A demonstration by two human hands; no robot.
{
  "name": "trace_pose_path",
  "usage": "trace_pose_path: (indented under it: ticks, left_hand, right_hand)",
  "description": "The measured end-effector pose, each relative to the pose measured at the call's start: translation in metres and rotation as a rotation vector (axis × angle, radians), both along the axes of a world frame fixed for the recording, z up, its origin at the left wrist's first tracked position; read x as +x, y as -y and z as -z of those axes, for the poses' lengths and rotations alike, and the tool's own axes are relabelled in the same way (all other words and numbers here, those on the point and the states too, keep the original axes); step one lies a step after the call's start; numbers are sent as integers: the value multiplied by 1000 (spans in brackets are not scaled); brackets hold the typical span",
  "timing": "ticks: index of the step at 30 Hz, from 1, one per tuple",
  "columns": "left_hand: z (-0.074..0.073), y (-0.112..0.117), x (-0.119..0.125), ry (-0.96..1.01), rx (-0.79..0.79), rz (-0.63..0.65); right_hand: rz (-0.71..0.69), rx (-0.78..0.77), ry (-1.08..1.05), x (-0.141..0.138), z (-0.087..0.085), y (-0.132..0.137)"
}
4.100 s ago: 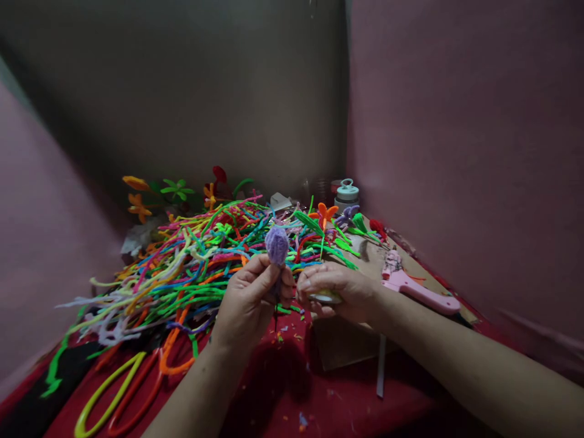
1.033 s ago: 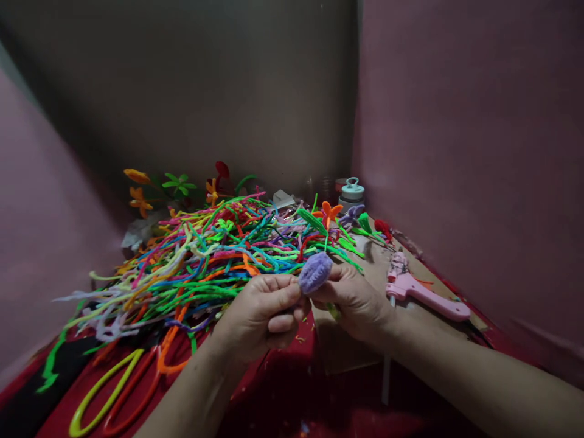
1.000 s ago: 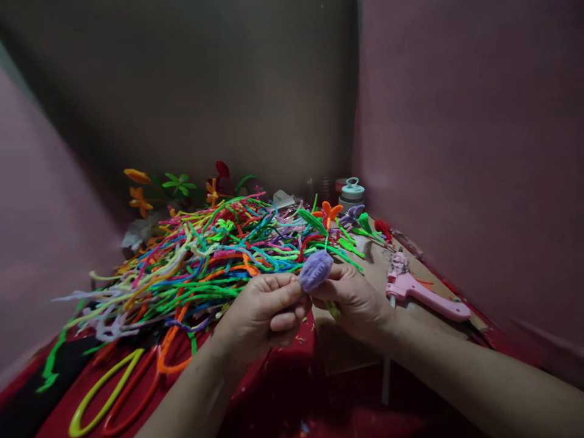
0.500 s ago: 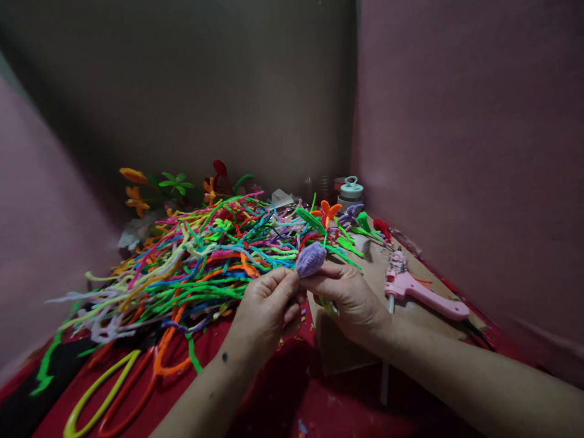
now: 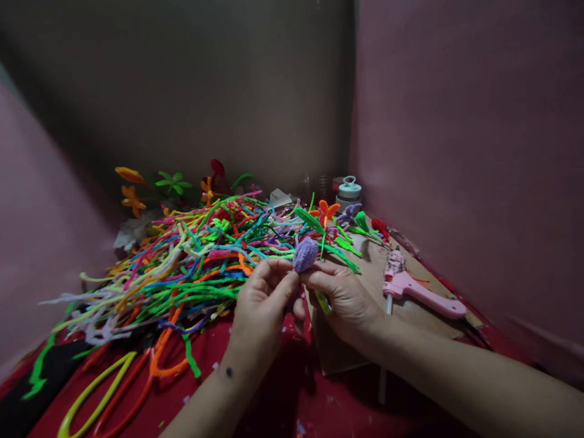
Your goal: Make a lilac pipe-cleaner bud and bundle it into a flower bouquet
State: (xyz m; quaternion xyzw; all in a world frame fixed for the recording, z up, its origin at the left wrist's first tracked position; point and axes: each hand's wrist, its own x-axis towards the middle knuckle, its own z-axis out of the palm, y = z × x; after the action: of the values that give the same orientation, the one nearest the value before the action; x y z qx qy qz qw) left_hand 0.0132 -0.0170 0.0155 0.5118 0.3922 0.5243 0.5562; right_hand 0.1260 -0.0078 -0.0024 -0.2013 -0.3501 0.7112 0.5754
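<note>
A fuzzy purple pipe-cleaner flower bud (image 5: 305, 255) stands tilted at the fingertips of both hands. My left hand (image 5: 262, 301) is closed, its thumb and forefinger pinching the base of the bud. From the other side, my right hand (image 5: 349, 301) is also closed, its fingertips at the same base. A small yellow-green thing (image 5: 323, 302) shows beneath my right fingers; I cannot make out what it is. The lower end of the bud is hidden by the fingers.
A heap of colourful pipe cleaners (image 5: 201, 267) spreads to the left, with scissors (image 5: 98, 398) in front. On a cardboard sheet (image 5: 337, 353) lies a pink glue gun (image 5: 424, 295). Finished pipe-cleaner flowers (image 5: 326, 211) and a bottle (image 5: 349, 191) stand behind.
The purple bud has tipped more upright and shifted slightly left and up. Both hands keep their pinch at its base, with the left wrist turned a little.
</note>
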Motion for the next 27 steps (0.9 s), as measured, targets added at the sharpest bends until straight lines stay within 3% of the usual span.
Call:
trace_pose_path:
  ticks: [3, 11, 15, 27]
  left_hand:
    - [0, 7, 3, -200, 191, -175]
    - [-1, 9, 5, -237, 288, -263]
    - [5, 7, 1, -354, 368, -272]
    - [14, 4, -6, -345, 357, -216]
  right_hand:
    - [-23, 15, -12, -3, -3, 2]
    - [4, -22, -16, -5, -10, 6]
    - [40, -52, -59, -6, -5, 3]
    - [73, -116, -46, -2, -9, 5]
